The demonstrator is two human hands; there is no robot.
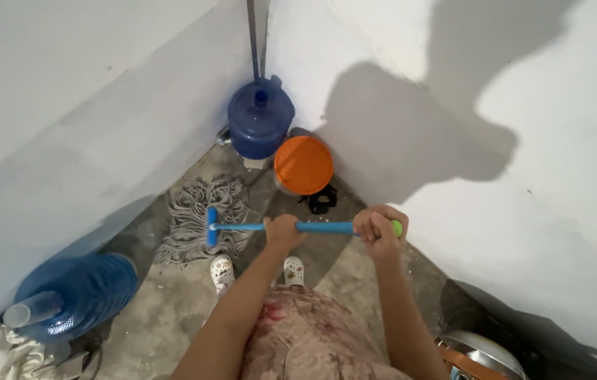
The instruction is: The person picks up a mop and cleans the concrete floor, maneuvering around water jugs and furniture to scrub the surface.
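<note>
Your left hand (284,231) and right hand (377,229) were clamped on the blue mop handle (316,226); it looked stiff, light, its grey string head (196,214) limp, near the orange lid (303,165).

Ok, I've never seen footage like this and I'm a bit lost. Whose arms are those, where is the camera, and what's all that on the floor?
The camera sits on a person's head and looks straight down, so the two bare arms are the wearer's own. Both hands grip a mop handle, blue with a green end: the left hand near the middle, the right hand at the green end. The grey stringy mop head lies on the concrete floor, just ahead of the person's white shoes. In the corner between two white walls stand a blue water jug and a bucket with an orange lid. A second blue jug lies on its side at the lower left.
</note>
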